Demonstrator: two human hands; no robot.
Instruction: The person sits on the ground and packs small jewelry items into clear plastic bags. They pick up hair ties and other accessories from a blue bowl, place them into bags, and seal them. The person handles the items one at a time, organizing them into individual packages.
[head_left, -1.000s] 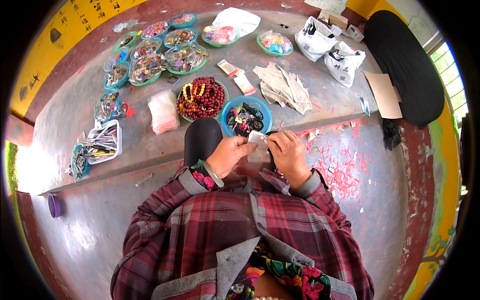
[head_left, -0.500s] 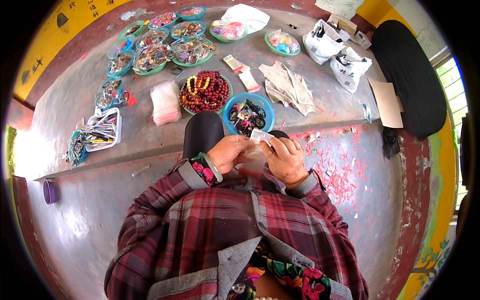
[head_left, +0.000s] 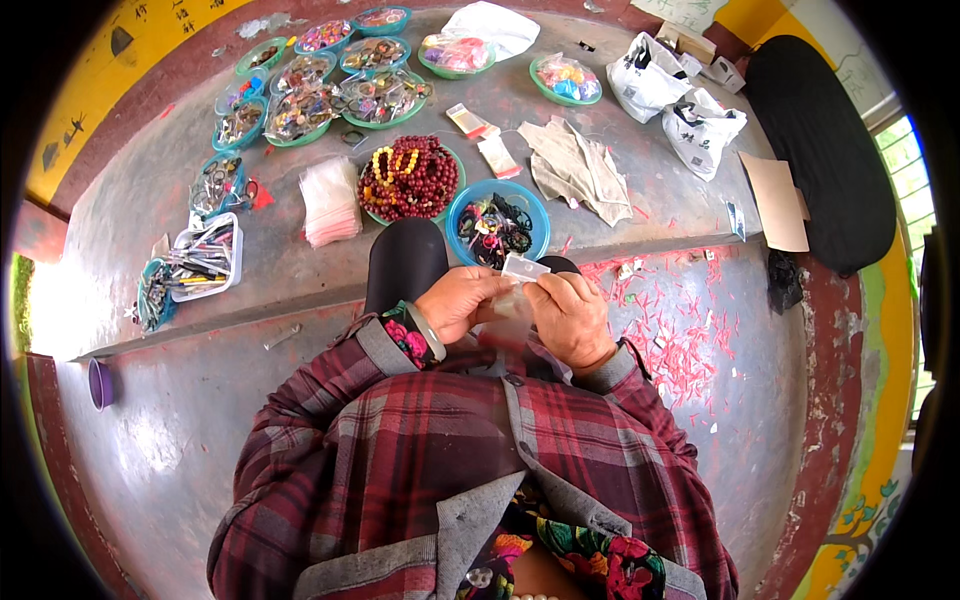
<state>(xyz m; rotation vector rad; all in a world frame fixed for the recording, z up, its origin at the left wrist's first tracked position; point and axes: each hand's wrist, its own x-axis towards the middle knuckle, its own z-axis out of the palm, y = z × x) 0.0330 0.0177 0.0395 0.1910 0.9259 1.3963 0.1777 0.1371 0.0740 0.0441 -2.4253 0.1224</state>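
In front of my lap, my left hand (head_left: 460, 302) pinches a small clear plastic bag (head_left: 512, 304) at its left side. My right hand (head_left: 573, 318) is closed at the right side of the same bag, fingers curled toward me. A small white card (head_left: 524, 267) sticks up at the bag's top, between the fingertips of both hands. Whether the card sits inside the bag or in front of it, I cannot tell. Just beyond my hands stands a blue bowl (head_left: 545, 232) of black cords and small colourful trinkets.
Dark red bead strings (head_left: 425, 172) fill a green bowl beside a stack of clear bags (head_left: 330, 203). Several trinket bowls stand farther left; a white tray (head_left: 237, 262) holds pens. A beige cloth (head_left: 575, 170) and white bags (head_left: 698, 135) lie right. Red scraps (head_left: 670, 340) litter the floor.
The white card has shifted very slightly to the right between my fingertips. Both hands keep their hold in nearly the same place.
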